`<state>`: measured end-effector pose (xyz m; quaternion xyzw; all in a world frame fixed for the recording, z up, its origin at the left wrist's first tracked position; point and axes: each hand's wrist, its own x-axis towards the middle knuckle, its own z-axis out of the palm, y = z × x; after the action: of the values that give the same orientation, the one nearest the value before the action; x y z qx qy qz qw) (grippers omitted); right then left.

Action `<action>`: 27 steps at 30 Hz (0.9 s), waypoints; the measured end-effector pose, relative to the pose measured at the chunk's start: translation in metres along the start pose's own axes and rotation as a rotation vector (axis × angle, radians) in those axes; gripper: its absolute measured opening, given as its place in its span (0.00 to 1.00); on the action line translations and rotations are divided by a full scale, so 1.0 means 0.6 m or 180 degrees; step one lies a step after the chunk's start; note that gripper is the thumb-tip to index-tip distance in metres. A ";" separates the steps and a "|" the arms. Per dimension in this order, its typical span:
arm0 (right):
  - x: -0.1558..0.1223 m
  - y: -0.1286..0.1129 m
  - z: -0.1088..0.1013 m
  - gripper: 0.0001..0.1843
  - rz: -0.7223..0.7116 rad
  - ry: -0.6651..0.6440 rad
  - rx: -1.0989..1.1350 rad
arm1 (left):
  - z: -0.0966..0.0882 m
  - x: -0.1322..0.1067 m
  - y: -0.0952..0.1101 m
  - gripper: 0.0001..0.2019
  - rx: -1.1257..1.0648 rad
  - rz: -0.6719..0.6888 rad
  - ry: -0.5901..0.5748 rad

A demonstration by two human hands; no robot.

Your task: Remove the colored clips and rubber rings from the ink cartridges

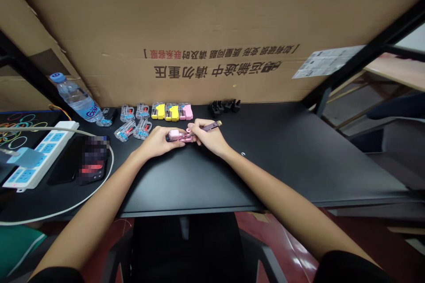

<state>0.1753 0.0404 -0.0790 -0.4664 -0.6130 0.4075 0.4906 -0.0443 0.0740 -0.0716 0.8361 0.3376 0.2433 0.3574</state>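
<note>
My left hand [154, 141] grips a small translucent pink connector block [175, 135] on the black desk [265, 163]. My right hand [210, 138] holds a slim pen-style screwdriver [210, 127] with a translucent pink handle, its metal tip reaching the pink block. The fingers of both hands meet around the block and hide part of it. Just behind my left hand lie several clear connector blocks [133, 129] with red and blue parts. Yellow blocks [160, 111] and pink blocks [186, 112] stand in a row along the back.
Small black parts [223, 107] sit at the back of the desk, against a large cardboard sheet [212, 26]. To the left are a water bottle [76, 98], a white power strip [40, 154], a pixelated phone [94, 160] and a white cable [106, 177].
</note>
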 end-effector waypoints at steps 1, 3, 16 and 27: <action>0.000 0.000 0.001 0.29 0.0003 0.0014 -0.0006 | 0.001 0.000 0.000 0.21 0.0014 -0.0002 0.0006; -0.001 -0.003 0.002 0.28 0.0002 0.0026 -0.0004 | 0.003 -0.001 0.002 0.20 0.0061 -0.0006 0.0055; 0.000 -0.013 -0.011 0.30 0.0042 -0.0359 0.0000 | 0.012 -0.001 -0.005 0.20 0.0003 -0.0056 0.0180; -0.012 -0.022 0.034 0.19 0.0213 0.0823 -0.0183 | 0.031 0.000 0.007 0.16 0.0548 -0.0151 0.0513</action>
<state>0.1534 0.0297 -0.0715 -0.5490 -0.5402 0.3424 0.5381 -0.0309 0.0637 -0.0799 0.8332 0.4046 0.2713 0.2616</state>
